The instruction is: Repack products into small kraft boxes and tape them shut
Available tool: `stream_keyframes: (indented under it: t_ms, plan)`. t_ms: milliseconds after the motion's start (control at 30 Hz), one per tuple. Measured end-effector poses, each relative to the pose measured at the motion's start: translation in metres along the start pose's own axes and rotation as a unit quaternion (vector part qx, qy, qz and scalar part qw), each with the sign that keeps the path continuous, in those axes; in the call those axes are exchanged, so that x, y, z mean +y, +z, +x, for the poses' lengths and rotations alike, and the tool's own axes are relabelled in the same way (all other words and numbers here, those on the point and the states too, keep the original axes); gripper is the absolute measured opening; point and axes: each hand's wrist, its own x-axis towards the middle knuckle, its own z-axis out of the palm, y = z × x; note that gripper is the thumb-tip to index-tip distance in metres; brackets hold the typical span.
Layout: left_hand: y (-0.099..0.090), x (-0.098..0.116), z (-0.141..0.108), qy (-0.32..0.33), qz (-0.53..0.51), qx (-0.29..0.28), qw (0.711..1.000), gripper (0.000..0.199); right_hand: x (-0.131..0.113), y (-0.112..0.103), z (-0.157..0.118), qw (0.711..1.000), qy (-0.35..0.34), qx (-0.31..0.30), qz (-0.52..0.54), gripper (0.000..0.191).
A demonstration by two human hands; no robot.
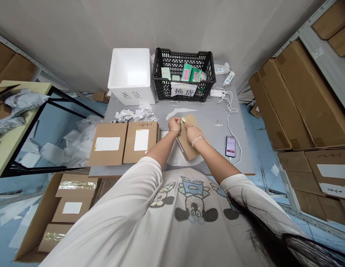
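Note:
A narrow brown cardboard box (189, 151) lies at a slant on the grey table in front of me. A strip of shiny, yellowish packing tape (183, 119) shows at its far end. My left hand (174, 124) is closed in a fist at the box's far left corner, fingers pinched at the tape. On the box's right side rests my right hand (193, 133), index finger stretched toward the tape and the other fingers curled at the edge. Its thumb is hidden. White paper (174, 155) lies partly under the box.
Two labelled cartons (109, 155) stand at the left, crumpled wrapping (144, 114) behind them. At the back are a white foam bin (130, 94) and a black crate (161, 91) of small boxes. A phone (230, 147) on a cable lies right. Stacked cartons (306, 100) flank the table.

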Motion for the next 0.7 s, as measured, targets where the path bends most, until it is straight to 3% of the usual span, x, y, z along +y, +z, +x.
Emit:
stream_keyframes:
  t_ms: [300,533,700]
  plan:
    - [0.001,0.001,-0.002,0.014,0.021,0.020,0.999,0.022,0.014,0.014,-0.030,0.999,0.010,-0.023,0.020,0.063]
    - [0.002,0.001,-0.003,0.019,0.039,0.025,0.999,0.023,0.030,0.037,-0.068,1.000,0.009,-0.014,-0.004,0.066]
    - [0.000,0.003,-0.005,0.022,0.048,0.029,0.998,0.024,0.043,0.052,-0.096,0.999,0.025,-0.040,-0.025,0.072]
